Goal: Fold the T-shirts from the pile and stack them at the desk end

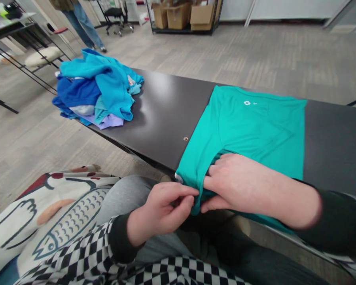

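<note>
The teal knit T-shirt (pixel 249 126) lies spread on the dark grey counter (pixel 163 118) at 12 to 1 o'clock, its hem drooping over the near edge. The bare left hand (pixel 161 209) pinches that hem between thumb and fingers, while the right hand (pixel 231 184) grips the cloth beside it, fingers apparently tucked under. The fabric looks light, soft and limp, so the hem gives the surest hold. A heap of blue and lilac clothes (pixel 89 91) sits at 10 o'clock.
</note>
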Available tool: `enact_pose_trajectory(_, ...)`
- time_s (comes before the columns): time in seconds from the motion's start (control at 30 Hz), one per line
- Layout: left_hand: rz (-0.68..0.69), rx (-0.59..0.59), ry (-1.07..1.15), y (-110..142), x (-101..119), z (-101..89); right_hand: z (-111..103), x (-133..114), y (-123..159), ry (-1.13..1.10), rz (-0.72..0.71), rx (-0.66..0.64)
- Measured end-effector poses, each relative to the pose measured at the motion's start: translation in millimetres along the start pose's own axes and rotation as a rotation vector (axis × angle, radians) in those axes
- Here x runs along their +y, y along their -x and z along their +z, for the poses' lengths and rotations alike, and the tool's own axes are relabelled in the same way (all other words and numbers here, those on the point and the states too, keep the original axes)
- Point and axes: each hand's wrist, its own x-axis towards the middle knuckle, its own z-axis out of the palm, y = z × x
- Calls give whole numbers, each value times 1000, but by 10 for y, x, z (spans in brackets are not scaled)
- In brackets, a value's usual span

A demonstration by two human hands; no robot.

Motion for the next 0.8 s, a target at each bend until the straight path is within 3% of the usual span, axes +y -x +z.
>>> enact_pose_trajectory(0.13, -419, 232, 115, 5, -179, -150, -11, 3, -6, 11, -10, 9)
enact_pose_trajectory(0.23, -643, 233, 142, -26, -306, -214, -20, 37, 18, -12, -55, 40)
enact_pose_trajectory(0.37, -673, 116, 53, -59, -323, -209, -49, 144, 108, -58, -151, 134)
enact_pose_trajectory(0.53, -650, 130, 44, -103, -227, -176, -99, 313, 225, -77, -105, 266)
enact_pose_trajectory(0.8, -686, 220, 117, -107, -215, -178, -120, 297, 172, -81, -108, 150)
